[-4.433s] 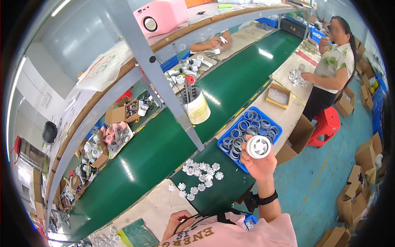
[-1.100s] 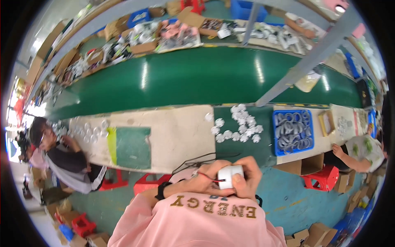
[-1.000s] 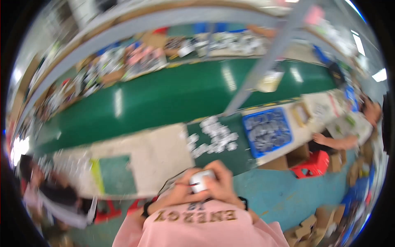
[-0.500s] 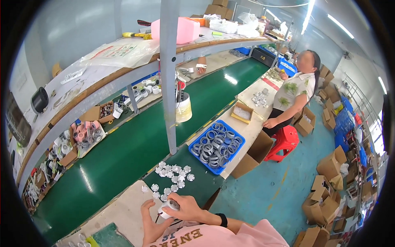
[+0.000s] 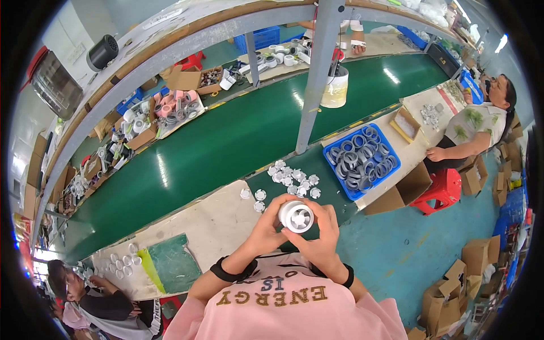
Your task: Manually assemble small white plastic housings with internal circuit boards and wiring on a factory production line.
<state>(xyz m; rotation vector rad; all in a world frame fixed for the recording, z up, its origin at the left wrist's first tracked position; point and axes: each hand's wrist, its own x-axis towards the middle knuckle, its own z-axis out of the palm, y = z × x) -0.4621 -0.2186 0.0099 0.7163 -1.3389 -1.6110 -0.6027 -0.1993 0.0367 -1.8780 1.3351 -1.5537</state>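
Both my hands hold a white round plastic housing [image 5: 296,216] in front of my chest, its open end facing up. A bladed fan wheel shows inside that opening. My left hand [image 5: 265,228] wraps its left side and my right hand [image 5: 322,232] grips its right side, thumbs near the lower rim. Just beyond my hands, several small white fan wheels [image 5: 294,178] lie loose on the dark green surface, and a few more sit on the pale board [image 5: 226,209].
A green conveyor belt [image 5: 215,147] runs across, with a grey post [image 5: 318,85] at its near edge. To the right stands a blue tray [image 5: 355,195] of grey rings. Co-workers sit at the right [image 5: 476,122] and lower left [image 5: 107,303]. A green mat [image 5: 174,263] lies left.
My view has swung to the left. The white housing has turned so its open end with the fan wheel faces up, and my left hand has closed around it alongside the right.
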